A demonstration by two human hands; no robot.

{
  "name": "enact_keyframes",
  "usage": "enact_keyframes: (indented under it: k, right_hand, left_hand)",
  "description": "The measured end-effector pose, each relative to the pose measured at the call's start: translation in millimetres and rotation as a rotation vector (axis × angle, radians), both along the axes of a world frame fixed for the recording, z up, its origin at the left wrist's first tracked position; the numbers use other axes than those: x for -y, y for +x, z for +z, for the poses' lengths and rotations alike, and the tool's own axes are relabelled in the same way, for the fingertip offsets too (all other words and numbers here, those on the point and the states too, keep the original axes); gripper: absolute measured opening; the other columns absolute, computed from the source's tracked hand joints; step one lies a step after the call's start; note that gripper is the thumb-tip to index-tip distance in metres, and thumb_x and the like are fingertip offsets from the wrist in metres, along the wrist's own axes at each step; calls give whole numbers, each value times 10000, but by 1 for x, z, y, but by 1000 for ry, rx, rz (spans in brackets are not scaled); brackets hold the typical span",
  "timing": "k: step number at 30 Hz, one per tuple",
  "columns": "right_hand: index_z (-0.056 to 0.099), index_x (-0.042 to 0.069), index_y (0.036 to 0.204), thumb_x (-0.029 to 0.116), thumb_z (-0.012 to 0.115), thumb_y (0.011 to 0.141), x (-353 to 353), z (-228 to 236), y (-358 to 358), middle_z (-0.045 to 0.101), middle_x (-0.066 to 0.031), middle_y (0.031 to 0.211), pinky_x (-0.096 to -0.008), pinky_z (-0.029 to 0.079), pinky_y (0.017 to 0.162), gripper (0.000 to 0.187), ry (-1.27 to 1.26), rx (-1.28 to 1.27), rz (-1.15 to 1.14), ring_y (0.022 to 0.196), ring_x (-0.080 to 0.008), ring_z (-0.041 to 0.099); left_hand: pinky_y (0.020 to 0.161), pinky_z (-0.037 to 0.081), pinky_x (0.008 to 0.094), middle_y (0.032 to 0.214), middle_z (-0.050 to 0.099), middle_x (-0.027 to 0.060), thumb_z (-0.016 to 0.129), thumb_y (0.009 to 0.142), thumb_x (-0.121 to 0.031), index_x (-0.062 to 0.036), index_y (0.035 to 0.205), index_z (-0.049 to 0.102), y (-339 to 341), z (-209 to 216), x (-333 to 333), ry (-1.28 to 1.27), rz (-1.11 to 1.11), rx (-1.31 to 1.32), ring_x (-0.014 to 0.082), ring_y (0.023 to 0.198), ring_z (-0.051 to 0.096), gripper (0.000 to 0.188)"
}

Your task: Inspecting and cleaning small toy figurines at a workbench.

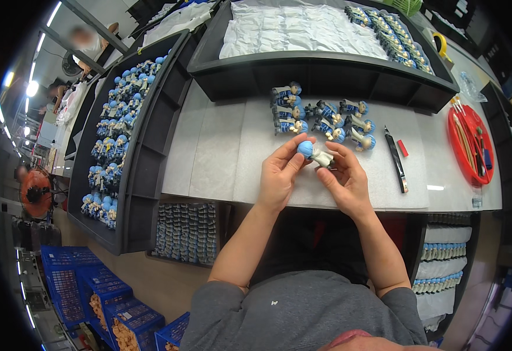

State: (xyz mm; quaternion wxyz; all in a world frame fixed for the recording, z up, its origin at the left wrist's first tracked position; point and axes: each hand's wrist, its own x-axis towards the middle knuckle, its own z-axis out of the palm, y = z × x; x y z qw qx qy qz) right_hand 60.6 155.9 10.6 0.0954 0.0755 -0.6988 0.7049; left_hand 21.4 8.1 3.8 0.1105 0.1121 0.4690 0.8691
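Between both hands, above the table's near edge, I hold a small figurine (pixel 321 158) with a blue head and a whitish body. My left hand (pixel 282 169) pinches it at the head end with thumb and fingers. The fingers of my right hand (pixel 347 180) close round the body end, hiding part of it. Just beyond my hands, several more blue-headed figurines (pixel 288 111) lie on their sides in short columns on the pale tabletop (pixel 221 146). To the right lie a black pen-like tool (pixel 395 159) and a small red piece (pixel 402 148).
A black tray (pixel 320 76) at the back holds white sheeting and rows of figurines. Another black tray (pixel 145 146) full of figurines stands at left. A red oval dish (pixel 471 143) with brushes sits at right. Blue crates (pixel 101 286) stand on the floor. People work at far left.
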Motion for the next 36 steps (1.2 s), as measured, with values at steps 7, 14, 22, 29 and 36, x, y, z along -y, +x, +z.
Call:
enact_keyframes:
  k: [7, 14, 22, 29, 36]
  right_hand:
    - [461, -7, 1206, -48, 619, 794, -1, -9, -3, 571, -103, 1056, -256, 501, 786, 443, -44, -2, -36, 927, -145, 583]
    - [467, -3, 1201, -76, 614, 774, 0, -10, -4, 569, -110, 1055, -268, 510, 789, 457, -40, -20, -46, 952, -166, 585]
    - [476, 15, 1201, -90, 657, 713, -1, -5, -3, 569, -125, 1071, -299, 515, 827, 531, 12, -22, -45, 1010, -208, 578]
    - [475, 26, 1209, -71, 680, 703, -1, -6, -3, 558, -127, 1089, -313, 505, 853, 554, 28, -3, -56, 1048, -203, 552]
    - [490, 22, 1197, -77, 657, 725, -1, -7, -3, 558, -111, 1072, -315, 492, 871, 511, 33, -15, -64, 1038, -190, 549]
  left_hand:
    - [997, 400, 375, 1238, 530, 147, 508, 875, 14, 16, 1234, 491, 0, 3, 1, -4, -23, -38, 234, 1155, 510, 359]
    - [980, 413, 359, 1210, 549, 146, 523, 871, 7, 26, 1213, 507, 0, 4, 1, -28, -20, -37, 219, 1132, 523, 343]
    - [982, 387, 322, 1199, 545, 139, 535, 834, 62, 24, 1184, 516, 1, 1, 2, -20, 9, -86, 194, 1112, 514, 353]
    - [1028, 346, 359, 1289, 468, 156, 519, 785, 117, 18, 1216, 486, 1, 0, 4, 18, -17, -105, 237, 1217, 429, 444]
    - [1053, 313, 395, 1334, 428, 167, 486, 725, 156, 24, 1258, 454, 1, 0, 4, 27, -60, -126, 275, 1283, 359, 550]
